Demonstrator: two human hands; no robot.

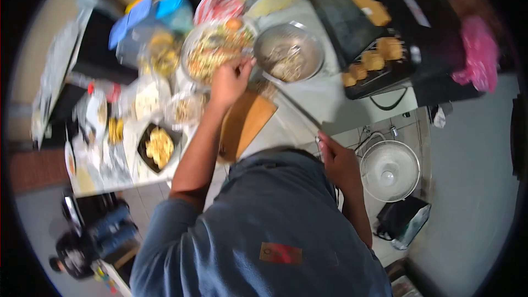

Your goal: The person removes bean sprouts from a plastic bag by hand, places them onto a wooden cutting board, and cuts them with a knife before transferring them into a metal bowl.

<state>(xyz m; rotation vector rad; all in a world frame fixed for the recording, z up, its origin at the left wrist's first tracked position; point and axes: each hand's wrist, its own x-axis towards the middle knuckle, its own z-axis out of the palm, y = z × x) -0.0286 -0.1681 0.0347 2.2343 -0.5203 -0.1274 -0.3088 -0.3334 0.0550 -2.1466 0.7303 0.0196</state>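
My left hand (231,82) is closed in a pinch between a plate of shredded vegetables (212,44) and a metal bowl (300,30). Whatever its fingertips hold, if anything, is too small to make out. In the bowl lie pale shreds (287,66). My right hand (338,159), lower down at the counter's front edge, is wrapped round the handle of a long knife (300,109), whose blade points up and left toward the bowl. Beneath my left forearm is a wooden cutting board (247,121), partly hidden by the arm. An egg-like orange thing (234,24) sits on the plate's far side.
A dark bowl of yellow pieces (159,147), clear bags (144,99) and a plastic container (129,44) crowd the left side. Browned food pieces (374,60) sit on a black appliance at right. A round fan (389,170) stands below. Another person (77,250) is at lower left.
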